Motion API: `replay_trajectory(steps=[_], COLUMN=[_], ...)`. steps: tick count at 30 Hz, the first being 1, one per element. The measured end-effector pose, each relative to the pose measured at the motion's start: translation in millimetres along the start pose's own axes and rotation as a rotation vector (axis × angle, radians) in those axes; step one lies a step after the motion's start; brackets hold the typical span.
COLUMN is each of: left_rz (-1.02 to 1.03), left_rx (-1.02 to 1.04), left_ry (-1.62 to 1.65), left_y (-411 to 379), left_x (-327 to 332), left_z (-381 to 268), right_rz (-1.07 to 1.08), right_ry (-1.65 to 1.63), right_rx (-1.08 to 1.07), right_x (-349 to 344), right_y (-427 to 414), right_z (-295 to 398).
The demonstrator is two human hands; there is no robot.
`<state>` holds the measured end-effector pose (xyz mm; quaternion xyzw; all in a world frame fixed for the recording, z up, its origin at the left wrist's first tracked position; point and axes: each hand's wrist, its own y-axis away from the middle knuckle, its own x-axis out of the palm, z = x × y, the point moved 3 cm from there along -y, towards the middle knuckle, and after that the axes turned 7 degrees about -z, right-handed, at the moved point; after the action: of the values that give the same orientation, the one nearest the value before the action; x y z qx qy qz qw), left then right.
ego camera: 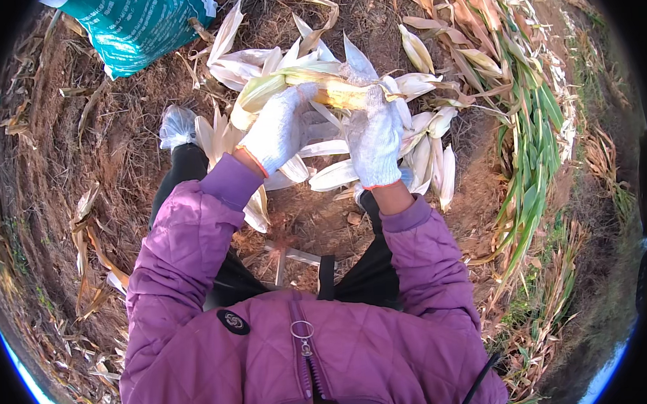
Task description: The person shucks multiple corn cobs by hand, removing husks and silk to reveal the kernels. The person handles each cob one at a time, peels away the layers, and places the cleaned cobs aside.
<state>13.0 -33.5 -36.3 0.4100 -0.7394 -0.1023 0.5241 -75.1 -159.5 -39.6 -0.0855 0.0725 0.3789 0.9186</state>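
In front of me both hands, in white knit gloves with orange cuffs, grip one ear of corn (341,96) with yellow kernels partly bare. My left hand (278,127) holds its left part, where pale green husk (260,91) bends back toward the wrist. My right hand (373,135) closes around the other end, its thumb lying on the ear near dry, torn husk. Fingertips of both hands are hidden under the ear and the gloves. Loose cream corn husks (333,175) lie on the ground beneath and around the hands.
A teal and white printed sack (143,31) stands at the upper left. Corn stalks with green leaves (532,138) lie along the right, near a husked-looking pale ear (417,49). My feet, one in a clear plastic cover (177,127), flank the husks. A stool frame (281,266) shows between my legs.
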Motion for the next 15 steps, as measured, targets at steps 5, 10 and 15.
replay_trajectory(steps=[5,10,15], left_rz=[-0.042,0.080,0.208], left_rx=[-0.018,0.026,-0.031], left_ry=[0.025,-0.266,-0.667], left_y=[1.7,15.4,34.6], left_x=[2.5,14.8,33.7], left_z=[-9.2,-10.1,-25.0], right_rz=[0.062,-0.055,-0.062], right_ry=[-0.083,-0.575,-0.720], right_rx=[0.139,0.641,0.678], right_x=[4.4,9.6,6.6], right_y=[4.4,1.6,-2.5], right_z=[14.3,3.4,21.5])
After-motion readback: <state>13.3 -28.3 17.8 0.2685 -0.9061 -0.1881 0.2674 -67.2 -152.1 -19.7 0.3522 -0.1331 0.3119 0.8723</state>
